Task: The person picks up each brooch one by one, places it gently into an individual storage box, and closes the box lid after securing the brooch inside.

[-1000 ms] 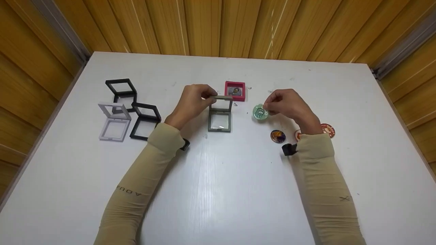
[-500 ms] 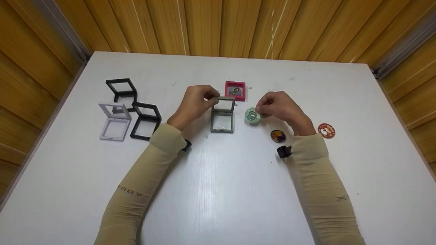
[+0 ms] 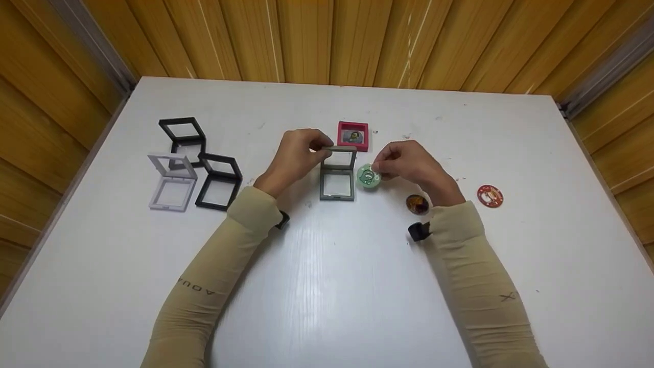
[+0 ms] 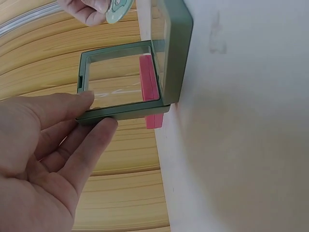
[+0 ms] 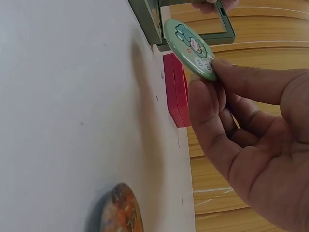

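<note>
On the white table point(image 3: 332, 286) in front of you, the red box frame point(image 3: 353, 147) sits just beyond the grey-green frame point(image 3: 337, 198), partly behind its raised lid in the left wrist view. Well off to your left, a far black frame point(image 3: 177, 121), a near black frame point(image 3: 211, 207) and a white frame point(image 3: 167, 208) stand close together, lids up. A dark badge point(image 3: 417, 205) lies near your right wrist, and a red badge point(image 3: 490, 196) lies farther right. The closest obstacle to the mint badge point(image 3: 368, 177) is the right side of the grey-green frame, just beside it.

The mint badge is round, equal every way across; its printed face tilts up toward you. The grey-green frame's base rests on the table, its hinge on the far side and its opened length running away from you.

Your left hand point(image 3: 299, 156) pinches the lid's upper left corner between thumb and fingers. Your right hand point(image 3: 413, 162) pinches the badge's right edge, holding it above the table.
</note>
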Motion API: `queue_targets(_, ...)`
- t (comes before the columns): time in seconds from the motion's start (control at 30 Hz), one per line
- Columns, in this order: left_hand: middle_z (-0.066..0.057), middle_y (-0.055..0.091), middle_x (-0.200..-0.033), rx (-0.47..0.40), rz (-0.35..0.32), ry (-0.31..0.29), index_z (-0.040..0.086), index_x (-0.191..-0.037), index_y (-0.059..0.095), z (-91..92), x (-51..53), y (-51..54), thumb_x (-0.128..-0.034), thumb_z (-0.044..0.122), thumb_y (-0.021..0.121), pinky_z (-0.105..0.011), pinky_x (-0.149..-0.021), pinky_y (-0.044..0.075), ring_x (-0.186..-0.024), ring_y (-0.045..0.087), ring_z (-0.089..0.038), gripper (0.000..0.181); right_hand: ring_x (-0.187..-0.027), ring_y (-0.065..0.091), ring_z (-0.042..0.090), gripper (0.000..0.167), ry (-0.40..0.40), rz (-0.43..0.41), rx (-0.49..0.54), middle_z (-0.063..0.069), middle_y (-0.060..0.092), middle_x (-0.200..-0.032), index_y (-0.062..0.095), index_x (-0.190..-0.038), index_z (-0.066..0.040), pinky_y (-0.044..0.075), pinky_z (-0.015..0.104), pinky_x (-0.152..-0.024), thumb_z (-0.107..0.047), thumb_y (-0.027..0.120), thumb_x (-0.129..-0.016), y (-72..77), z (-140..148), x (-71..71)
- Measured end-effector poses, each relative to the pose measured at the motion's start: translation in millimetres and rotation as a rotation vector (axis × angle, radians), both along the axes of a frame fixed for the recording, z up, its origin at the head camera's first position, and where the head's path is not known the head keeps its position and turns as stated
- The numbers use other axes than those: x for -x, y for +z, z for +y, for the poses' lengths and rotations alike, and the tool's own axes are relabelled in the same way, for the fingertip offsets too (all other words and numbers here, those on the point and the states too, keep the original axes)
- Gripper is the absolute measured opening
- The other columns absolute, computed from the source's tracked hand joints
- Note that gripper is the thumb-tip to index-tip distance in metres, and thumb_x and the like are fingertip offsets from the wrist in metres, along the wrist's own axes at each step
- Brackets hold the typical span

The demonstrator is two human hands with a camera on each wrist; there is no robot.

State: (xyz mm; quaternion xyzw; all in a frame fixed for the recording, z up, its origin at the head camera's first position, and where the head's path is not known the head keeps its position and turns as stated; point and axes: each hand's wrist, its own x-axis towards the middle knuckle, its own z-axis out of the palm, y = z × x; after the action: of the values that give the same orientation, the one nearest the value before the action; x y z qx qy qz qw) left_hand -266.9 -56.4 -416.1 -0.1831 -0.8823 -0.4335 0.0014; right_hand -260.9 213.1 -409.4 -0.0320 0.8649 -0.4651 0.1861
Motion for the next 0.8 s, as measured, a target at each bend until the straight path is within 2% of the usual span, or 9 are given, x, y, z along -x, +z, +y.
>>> queue_targets(0.43, -0.007, 0.076, -0.110, 0.009, -0.009, 0.013, 0.003, -0.119, 0.078, 6.1, -2.9, 0.9, -0.0996, 0.004, 0.075, -0.028, -0.091, 0.057, -0.099, 0.068, -0.018, 0.020, -0.092, 0.065, 0.020, 0.012, -0.008, -0.013, 0.006, 0.009, 0.071, -0.103, 0.072, -0.101, -0.002, 0.055, 0.034, -0.086, -0.014, 0.075, -0.100, -7.6, -17.8, -2.8)
queue_targets(0.8, -0.007, 0.077, -0.109, -0.005, 0.028, 0.004, 0.001, -0.116, 0.079, 9.2, -5.3, -1.2, -0.0997, 0.004, 0.074, -0.028, -0.091, 0.056, -0.099, 0.070, -0.018, 0.017, -0.082, 0.062, 0.016, 0.009, -0.012, -0.015, 0.042, 0.005, 0.072, -0.094, 0.074, -0.101, -0.003, 0.052, 0.030, -0.076, -0.011, 0.076, -0.099, -11.3, -26.6, -4.7)
